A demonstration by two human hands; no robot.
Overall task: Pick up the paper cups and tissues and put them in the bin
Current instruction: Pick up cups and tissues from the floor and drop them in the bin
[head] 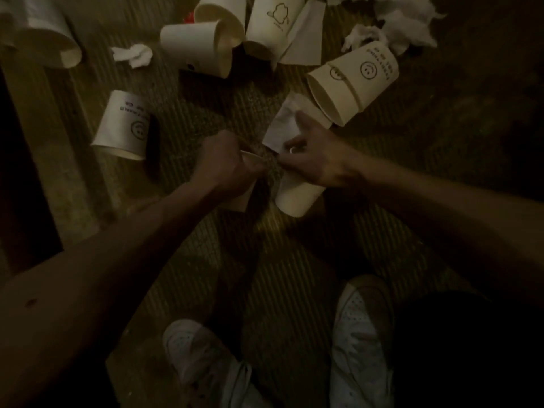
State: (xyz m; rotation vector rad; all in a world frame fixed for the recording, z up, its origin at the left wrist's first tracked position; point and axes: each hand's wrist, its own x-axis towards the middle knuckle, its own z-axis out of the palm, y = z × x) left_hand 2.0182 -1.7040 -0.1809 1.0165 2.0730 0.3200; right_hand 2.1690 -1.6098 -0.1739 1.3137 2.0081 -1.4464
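The left grip [228, 164] is curling tight around the rim of a paper cup [240, 200], whose body is hanging below the fist. The right grip [312, 156] is sitting just beside it. Its forefinger [300, 116] is stretching straight out onto a flat tissue [281, 125], and its other fingers are folding under the palm. A second cup [297, 197] is sticking out from beneath that palm and seems to be held there, though the dim light is making the hold hard to read. The two held cups are hanging close together above a ribbed floor mat [206, 260].

More litter is lying on the mat beyond the hands. A smiley cup [123, 128] is lying on its side to the left, well apart from the grips. A nested pair of cups [353, 81] is lying tilted to the right, its open mouth just beside the flat tissue. Further off, two tipped cups [200, 45] are lying mouth to mouth, with a printed cup [273, 25] next to them and a large cup [47, 39] lying at the far left. A small crumpled tissue [134, 54] is lying between the large cup and the tipped cups, and a heap of crumpled tissues [397, 22] is lying at the top right.

At the bottom, the person's two white shoes [362, 334] are standing on the mat
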